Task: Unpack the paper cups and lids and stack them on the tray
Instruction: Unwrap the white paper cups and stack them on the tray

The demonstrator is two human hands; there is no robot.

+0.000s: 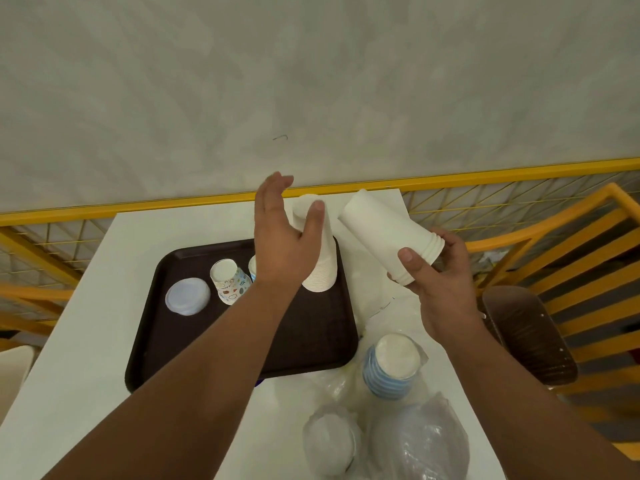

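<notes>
A dark brown tray [311, 344] lies on the white table [86, 341]. On it stand an upside-down stack of white paper cups [323, 268], a patterned cup stack [230, 280] and a pile of clear lids [187, 295]. My left hand [284, 240] hovers open in front of the white stack, thumb near its top. My right hand [438, 275] grips a second, tilted stack of white cups [388, 233] by its rim end, to the right of the tray.
Plastic-wrapped packs lie at the table's near right: blue-rimmed cups [393, 365], a white pack [330, 441] and a clear bag of lids [420, 441]. Loose wrapping [377, 306] lies beside the tray. A brown chair [526, 334] and a yellow railing [485, 174] border the table.
</notes>
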